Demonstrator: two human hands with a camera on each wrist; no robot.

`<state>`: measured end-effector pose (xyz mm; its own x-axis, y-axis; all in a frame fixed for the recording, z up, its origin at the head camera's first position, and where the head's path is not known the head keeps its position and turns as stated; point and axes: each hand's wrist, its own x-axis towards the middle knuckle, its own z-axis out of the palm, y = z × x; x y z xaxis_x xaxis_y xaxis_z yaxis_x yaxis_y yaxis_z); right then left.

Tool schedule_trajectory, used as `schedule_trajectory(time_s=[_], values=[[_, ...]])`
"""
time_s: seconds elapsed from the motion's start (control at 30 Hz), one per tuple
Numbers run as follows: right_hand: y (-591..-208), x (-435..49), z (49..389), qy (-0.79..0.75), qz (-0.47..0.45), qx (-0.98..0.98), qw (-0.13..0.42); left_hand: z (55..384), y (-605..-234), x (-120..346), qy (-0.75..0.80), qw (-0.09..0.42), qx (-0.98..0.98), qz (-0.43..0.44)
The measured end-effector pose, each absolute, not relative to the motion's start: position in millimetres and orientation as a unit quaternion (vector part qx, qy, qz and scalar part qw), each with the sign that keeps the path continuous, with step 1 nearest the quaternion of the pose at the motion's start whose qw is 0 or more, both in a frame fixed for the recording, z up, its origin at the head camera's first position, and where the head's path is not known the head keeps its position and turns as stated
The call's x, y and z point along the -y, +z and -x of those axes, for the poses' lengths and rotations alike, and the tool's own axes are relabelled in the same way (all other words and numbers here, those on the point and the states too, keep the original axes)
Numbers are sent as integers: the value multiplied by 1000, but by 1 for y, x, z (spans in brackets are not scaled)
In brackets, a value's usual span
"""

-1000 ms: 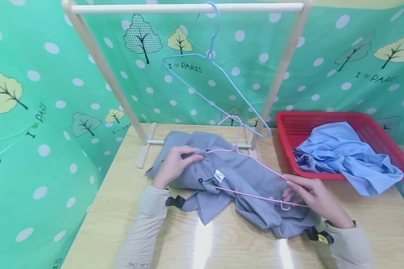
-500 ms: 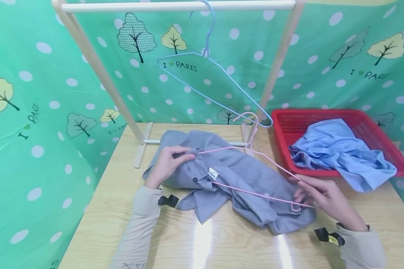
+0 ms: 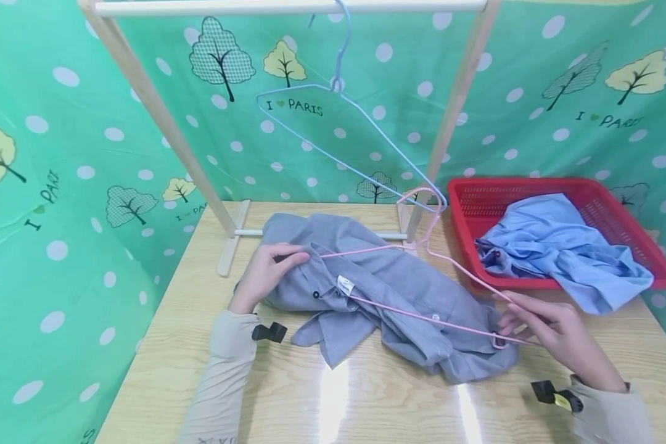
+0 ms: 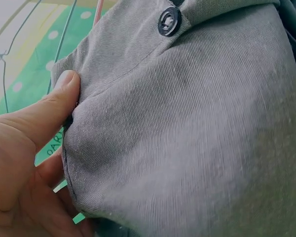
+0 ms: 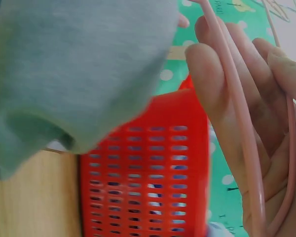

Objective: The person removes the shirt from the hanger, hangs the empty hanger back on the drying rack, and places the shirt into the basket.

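Note:
A grey buttoned shirt (image 3: 399, 277) lies bunched on the table, its white label (image 3: 345, 285) facing up. My left hand (image 3: 262, 276) pinches the shirt's edge near the collar; in the left wrist view the thumb (image 4: 64, 96) presses on the cloth, not far from a dark button (image 4: 169, 21). My right hand (image 3: 560, 336) holds the right end of a pink hanger (image 5: 244, 116), whose wire runs across the palm. The hanger's left end is hidden inside the shirt. Its hook (image 3: 434, 200) points up, and its lower bar crosses over the cloth.
Behind the shirt stands a wooden rack (image 3: 288, 7) with a blue hanger (image 3: 374, 132) on its top bar. At the right a red basket (image 3: 460, 228) holds a light blue garment (image 3: 560, 246) that hangs over the front rim.
My right hand has moved right with the pink hanger, so its hook sits further right and more of it shows outside the shirt. My left hand keeps its pinch on the shirt.

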<state>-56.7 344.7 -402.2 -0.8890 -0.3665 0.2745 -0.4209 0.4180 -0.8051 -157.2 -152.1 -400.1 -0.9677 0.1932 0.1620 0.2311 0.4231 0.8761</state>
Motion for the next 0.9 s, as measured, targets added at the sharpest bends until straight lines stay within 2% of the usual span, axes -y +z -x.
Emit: schedule_trajectory(time_s=[0.17, 0.37, 0.9], values=[[-395, -345, 54, 452, -232, 860, 53, 160, -402, 156, -530, 13, 841, 112], [-393, -347, 47, 436, -215, 873, 47, 164, -408, 158, -534, 3, 840, 98], [-384, -367, 40, 422, -252, 867, 85, 162, -413, 158, -539, -6, 838, 91]])
